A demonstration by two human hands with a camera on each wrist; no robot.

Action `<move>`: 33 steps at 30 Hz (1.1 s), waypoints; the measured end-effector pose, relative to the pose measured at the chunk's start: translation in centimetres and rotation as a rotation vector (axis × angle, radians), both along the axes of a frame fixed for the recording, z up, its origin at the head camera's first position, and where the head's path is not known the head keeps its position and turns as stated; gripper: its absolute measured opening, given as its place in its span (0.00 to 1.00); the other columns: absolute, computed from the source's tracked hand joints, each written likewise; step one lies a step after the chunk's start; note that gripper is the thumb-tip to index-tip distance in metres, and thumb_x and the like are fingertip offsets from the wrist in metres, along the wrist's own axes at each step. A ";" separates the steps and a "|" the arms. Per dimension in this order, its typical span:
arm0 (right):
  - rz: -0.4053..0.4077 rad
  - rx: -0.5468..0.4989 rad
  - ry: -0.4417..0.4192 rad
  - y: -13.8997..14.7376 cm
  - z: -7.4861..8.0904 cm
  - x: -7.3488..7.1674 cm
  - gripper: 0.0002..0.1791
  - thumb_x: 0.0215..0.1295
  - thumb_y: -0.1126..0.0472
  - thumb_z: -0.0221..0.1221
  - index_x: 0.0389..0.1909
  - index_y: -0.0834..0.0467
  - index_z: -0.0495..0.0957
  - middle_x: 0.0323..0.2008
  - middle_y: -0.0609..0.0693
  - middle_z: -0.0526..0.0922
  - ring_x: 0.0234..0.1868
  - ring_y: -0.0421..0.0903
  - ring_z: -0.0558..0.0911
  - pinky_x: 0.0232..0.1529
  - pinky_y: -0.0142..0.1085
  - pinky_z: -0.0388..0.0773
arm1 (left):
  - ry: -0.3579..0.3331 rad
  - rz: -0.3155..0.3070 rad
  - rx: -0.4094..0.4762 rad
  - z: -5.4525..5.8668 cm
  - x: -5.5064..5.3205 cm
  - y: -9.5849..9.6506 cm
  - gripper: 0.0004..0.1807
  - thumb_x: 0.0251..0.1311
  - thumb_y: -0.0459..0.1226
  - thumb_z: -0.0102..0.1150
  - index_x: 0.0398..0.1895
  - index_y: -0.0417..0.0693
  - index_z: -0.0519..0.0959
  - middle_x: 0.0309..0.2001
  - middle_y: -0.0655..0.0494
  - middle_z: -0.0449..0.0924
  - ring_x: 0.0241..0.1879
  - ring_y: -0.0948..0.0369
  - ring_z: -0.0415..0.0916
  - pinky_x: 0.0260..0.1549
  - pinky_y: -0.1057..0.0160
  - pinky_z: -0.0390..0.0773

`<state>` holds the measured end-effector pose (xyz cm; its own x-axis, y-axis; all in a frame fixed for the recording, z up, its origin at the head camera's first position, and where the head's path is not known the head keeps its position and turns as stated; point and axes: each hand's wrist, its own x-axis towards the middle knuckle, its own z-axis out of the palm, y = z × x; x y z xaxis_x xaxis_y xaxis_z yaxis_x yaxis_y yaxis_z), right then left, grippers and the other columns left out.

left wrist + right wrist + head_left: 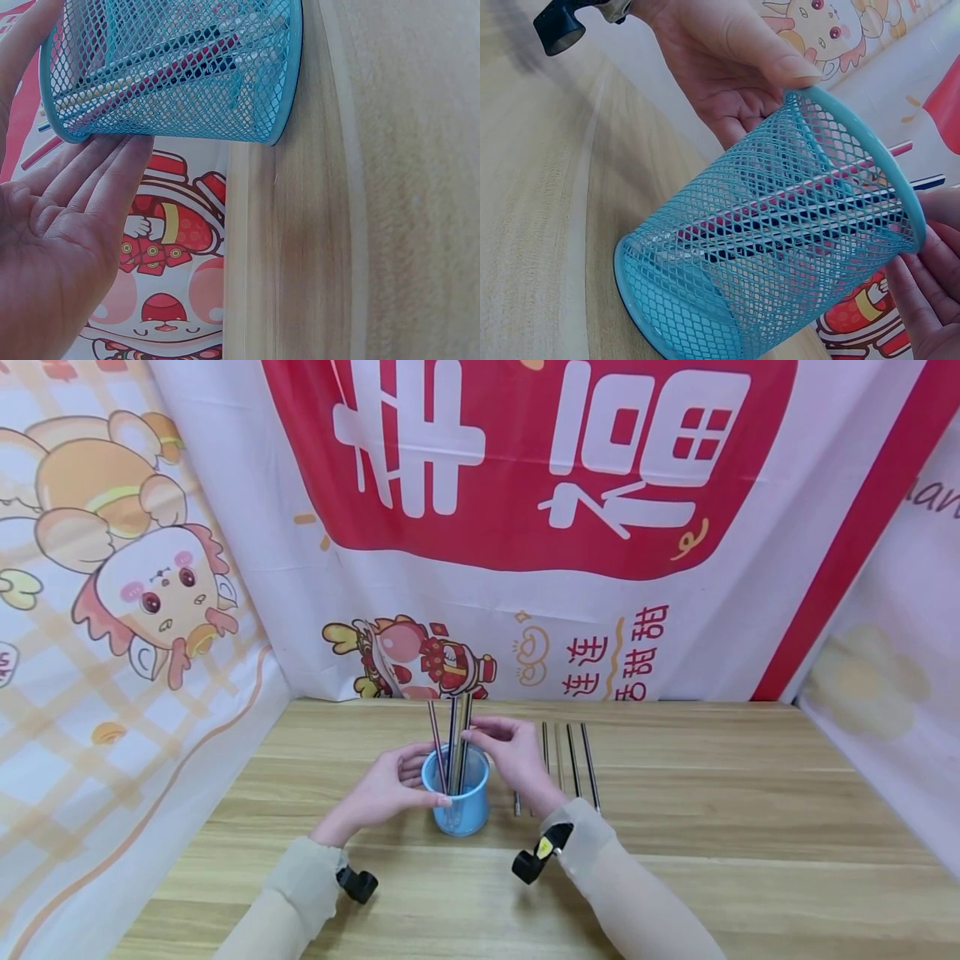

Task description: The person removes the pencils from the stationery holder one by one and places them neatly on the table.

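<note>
A light blue mesh pencil cup stands upright on the table, with several slim pencils leaning inside it. My left hand holds the cup from the left, thumb over the near rim and fingers round the far side; its palm shows in the left wrist view. At the cup's right rim, my right hand pinches a dark pencil near its upper end, the lower part inside the cup. Some right fingers lie close to the mesh in the right wrist view.
Several more pencils lie side by side on the wooden table, to the right of and partly behind my right forearm. A printed cloth hangs along the table's back edge, with further cloth at both sides.
</note>
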<state>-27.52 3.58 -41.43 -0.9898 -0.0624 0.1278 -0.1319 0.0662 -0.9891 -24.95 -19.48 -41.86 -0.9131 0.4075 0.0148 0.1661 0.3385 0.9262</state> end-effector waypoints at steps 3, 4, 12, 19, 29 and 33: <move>-0.002 -0.012 0.008 0.1 0.0 0.0 0.15 0.62 0.55 0.73 0.49 0.53 0.87 0.42 0.46 0.88 0.47 0.45 0.85 0.52 0.39 0.84 | 0.000 -0.001 0.005 0.0 0.0 0.0 0.46 0.55 0.36 0.78 0.75 0.38 0.63 0.69 0.41 0.70 0.66 0.47 0.70 0.64 0.54 0.74; -0.005 -0.015 0.009 0.2 0.1 0.0 0.15 0.62 0.55 0.73 0.49 0.53 0.87 0.42 0.47 0.88 0.47 0.45 0.85 0.52 0.39 0.84 | 0.001 -0.002 0.007 0.0 0.0 0.0 0.46 0.55 0.35 0.78 0.75 0.37 0.63 0.69 0.41 0.70 0.66 0.47 0.71 0.64 0.54 0.74; -0.013 -0.052 -0.007 0.6 0.8 0.2 0.16 0.61 0.55 0.73 0.49 0.53 0.87 0.41 0.48 0.88 0.45 0.46 0.86 0.53 0.40 0.83 | -0.003 -0.004 0.025 0.0 0.0 0.0 0.47 0.54 0.34 0.78 0.75 0.36 0.63 0.69 0.40 0.70 0.66 0.47 0.71 0.64 0.55 0.73; -0.037 -0.058 -0.018 1.2 1.9 0.2 0.17 0.60 0.51 0.73 0.50 0.48 0.87 0.43 0.46 0.88 0.45 0.45 0.86 0.55 0.42 0.82 | 0.000 -0.001 0.016 0.0 0.0 0.0 0.47 0.54 0.35 0.78 0.75 0.36 0.63 0.69 0.40 0.70 0.67 0.47 0.70 0.64 0.55 0.73; -0.044 -0.178 0.069 2.3 3.7 0.2 0.17 0.62 0.58 0.72 0.51 0.57 0.86 0.43 0.53 0.88 0.43 0.52 0.88 0.49 0.37 0.85 | -0.004 0.007 0.014 0.0 0.1 0.1 0.47 0.53 0.35 0.78 0.75 0.36 0.63 0.69 0.39 0.69 0.67 0.46 0.70 0.64 0.54 0.73; -0.047 -0.196 0.094 2.8 4.6 0.5 0.17 0.62 0.59 0.72 0.51 0.59 0.85 0.43 0.54 0.88 0.43 0.55 0.88 0.49 0.37 0.85 | 0.000 0.009 0.009 0.0 0.1 0.0 0.47 0.53 0.35 0.78 0.75 0.37 0.64 0.69 0.40 0.70 0.66 0.46 0.70 0.64 0.55 0.73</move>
<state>-27.03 6.41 -36.82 -0.9743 0.0189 0.2245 -0.2251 -0.1181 -0.9671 -24.85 -19.45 -41.88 -0.9168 0.3989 0.0182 0.1628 0.3317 0.9292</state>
